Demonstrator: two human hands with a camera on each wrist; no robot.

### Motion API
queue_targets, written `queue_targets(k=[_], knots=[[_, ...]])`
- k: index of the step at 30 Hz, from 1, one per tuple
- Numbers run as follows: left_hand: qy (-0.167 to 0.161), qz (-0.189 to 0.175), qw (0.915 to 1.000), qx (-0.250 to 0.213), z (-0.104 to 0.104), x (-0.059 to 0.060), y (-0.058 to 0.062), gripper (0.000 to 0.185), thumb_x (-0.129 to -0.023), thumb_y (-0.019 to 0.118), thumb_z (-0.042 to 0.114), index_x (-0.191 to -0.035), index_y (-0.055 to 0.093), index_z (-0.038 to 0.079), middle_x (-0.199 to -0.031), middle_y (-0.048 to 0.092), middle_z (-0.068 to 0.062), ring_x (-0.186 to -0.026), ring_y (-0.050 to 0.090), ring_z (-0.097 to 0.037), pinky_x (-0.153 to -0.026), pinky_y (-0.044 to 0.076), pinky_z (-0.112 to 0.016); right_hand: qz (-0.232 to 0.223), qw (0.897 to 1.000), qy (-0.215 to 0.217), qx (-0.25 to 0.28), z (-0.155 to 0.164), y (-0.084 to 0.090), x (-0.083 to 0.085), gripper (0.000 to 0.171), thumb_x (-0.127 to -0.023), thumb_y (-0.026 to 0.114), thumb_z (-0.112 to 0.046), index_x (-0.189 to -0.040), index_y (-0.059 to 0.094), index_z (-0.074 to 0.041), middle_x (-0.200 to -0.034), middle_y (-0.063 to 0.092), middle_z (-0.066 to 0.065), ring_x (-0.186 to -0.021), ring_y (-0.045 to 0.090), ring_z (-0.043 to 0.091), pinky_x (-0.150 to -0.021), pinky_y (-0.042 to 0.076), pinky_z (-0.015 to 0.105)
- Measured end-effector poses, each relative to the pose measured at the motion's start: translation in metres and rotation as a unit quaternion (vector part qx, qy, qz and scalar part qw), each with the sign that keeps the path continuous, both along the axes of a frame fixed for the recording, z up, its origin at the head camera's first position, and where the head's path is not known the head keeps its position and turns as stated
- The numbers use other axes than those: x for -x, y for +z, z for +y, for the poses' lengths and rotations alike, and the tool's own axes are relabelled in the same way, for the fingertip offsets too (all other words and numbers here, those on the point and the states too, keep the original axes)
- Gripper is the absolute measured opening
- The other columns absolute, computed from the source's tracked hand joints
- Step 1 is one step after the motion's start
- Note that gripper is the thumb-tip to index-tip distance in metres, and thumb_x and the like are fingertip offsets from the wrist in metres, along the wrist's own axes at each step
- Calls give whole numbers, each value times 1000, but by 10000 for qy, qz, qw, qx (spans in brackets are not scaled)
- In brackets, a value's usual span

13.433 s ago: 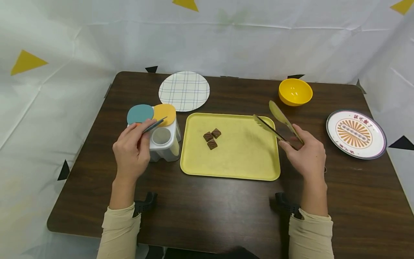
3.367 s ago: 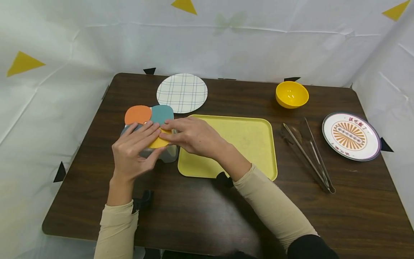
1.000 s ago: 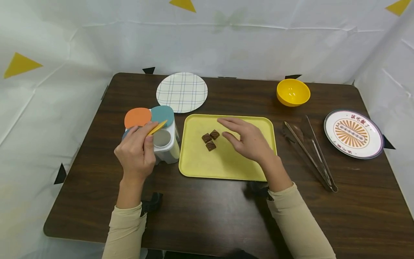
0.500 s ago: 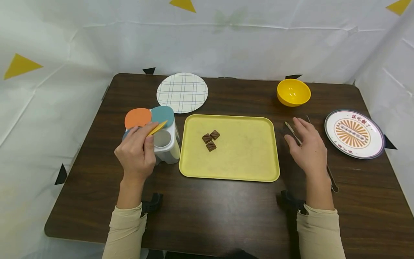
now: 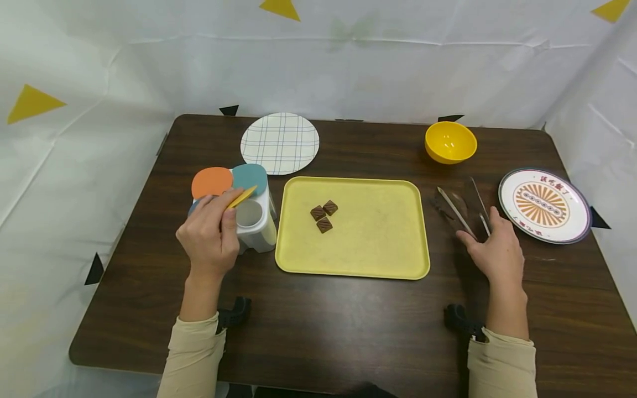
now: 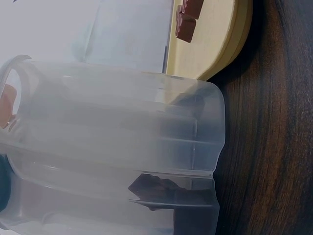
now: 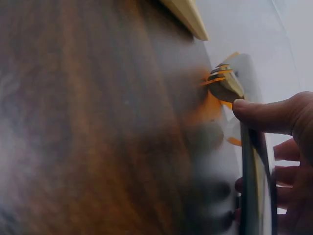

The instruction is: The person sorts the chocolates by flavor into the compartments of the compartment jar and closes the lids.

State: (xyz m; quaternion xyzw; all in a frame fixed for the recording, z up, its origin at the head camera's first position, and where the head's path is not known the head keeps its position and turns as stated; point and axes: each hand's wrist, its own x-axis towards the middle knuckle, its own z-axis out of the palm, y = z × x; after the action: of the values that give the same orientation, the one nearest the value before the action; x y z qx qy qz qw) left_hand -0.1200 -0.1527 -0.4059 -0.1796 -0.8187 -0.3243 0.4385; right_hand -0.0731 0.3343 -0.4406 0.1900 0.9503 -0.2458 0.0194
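My left hand (image 5: 210,235) pinches the raised yellow lid (image 5: 244,196) of a white storage container (image 5: 261,239). The round compartment below that lid lies uncovered; the orange (image 5: 212,182) and teal (image 5: 250,176) lids are down. Through the container's clear wall (image 6: 122,122), a dark piece shows in the left wrist view. At the right, my right hand (image 5: 497,251) grips metal serving tongs (image 5: 455,211) with thumb on one arm and fingers along the other; their spread tips, one fork-shaped (image 7: 225,85), point away. Three striped brown chocolates (image 5: 324,225) sit on the yellow tray (image 5: 378,243).
Behind the container is a checked white plate (image 5: 280,143). A yellow bowl (image 5: 450,142) stands at the back right, and a patterned plate (image 5: 545,206) lies right of the tongs. White sheeting (image 5: 378,66) hangs around the dark wooden table (image 5: 348,320).
My right hand moved from over the tray to the tongs on the right and took hold of them. The left hand keeps the yellow lid raised; the chocolates have stayed put.
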Motion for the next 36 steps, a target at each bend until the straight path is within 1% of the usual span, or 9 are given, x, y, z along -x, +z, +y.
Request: queue_targets(k=[3,9,14,17,20,23,26,30,36], knots=[[-23,-4,10000,3,0,0,0,46,-100,42,36,-107,76,7,-96,75,-9,-75,70,-29,-82,53,-52,-76,10000,-4,10,2,-3,-1,90,-92,62,-44,-155,15,-1,-148,29,36,-128,32,58,-99,27,71],[-60,-2,10000,-9,1,1,0,45,-99,43,36,-106,76,7,-97,75,-8,-72,69,-29,-82,54,-52,-15,9999,-127,-33,0,-3,-2,83,-93,61,-43,-155,21,-5,-146,35,33,-126,36,57,-97,29,71],[1,3,10000,-49,0,1,1,46,-99,42,37,-106,76,7,-95,75,-8,-71,69,-29,-82,54,-52,42,9999,-158,-10,2,-1,-1,78,-94,60,-43,-156,25,-12,-147,37,30,-125,38,57,-91,31,73],[-25,-12,10000,-54,0,1,1,46,-100,42,37,-106,76,7,-95,75,-8,-71,69,-29,-82,54,-52,-33,9998,-175,-27,3,0,-1,76,-94,60,-45,-156,26,-17,-146,38,29,-123,38,58,-89,32,73],[-61,-17,10000,-36,0,1,1,46,-99,42,36,-106,76,7,-96,75,-9,-71,68,-29,-82,54,-52,-77,9997,-213,-36,2,0,-3,74,-93,62,-45,-156,28,-23,-144,41,29,-122,40,58,-89,33,72],[-72,-7,10000,-19,1,2,1,45,-99,42,36,-106,76,6,-96,75,-8,-71,68,-29,-82,54,-52,-48,9998,-204,-36,2,1,-3,75,-92,65,-43,-155,29,-24,-143,42,28,-121,40,59,-90,33,71],[-63,8,10000,-20,1,2,2,45,-99,43,36,-106,76,7,-96,75,-8,-70,68,-29,-82,54,-51,48,9998,-211,-7,0,4,-3,77,-91,67,-41,-155,29,-22,-144,43,27,-123,40,58,-94,32,70],[-3,32,10000,-29,0,2,2,45,-99,43,36,-106,76,7,-96,75,-8,-70,68,-29,-81,54,-51,269,9996,-122,12,-5,11,-1,78,-92,67,-40,-154,29,-14,-139,48,29,-125,40,55,-99,30,68],[-16,12,10000,-2,-1,0,1,45,-100,43,36,-106,76,6,-96,75,-8,-72,69,-30,-80,54,-51,754,9960,440,204,-20,22,3,72,-96,62,-31,-153,28,-2,-138,45,30,-119,46,51,-95,34,67]])
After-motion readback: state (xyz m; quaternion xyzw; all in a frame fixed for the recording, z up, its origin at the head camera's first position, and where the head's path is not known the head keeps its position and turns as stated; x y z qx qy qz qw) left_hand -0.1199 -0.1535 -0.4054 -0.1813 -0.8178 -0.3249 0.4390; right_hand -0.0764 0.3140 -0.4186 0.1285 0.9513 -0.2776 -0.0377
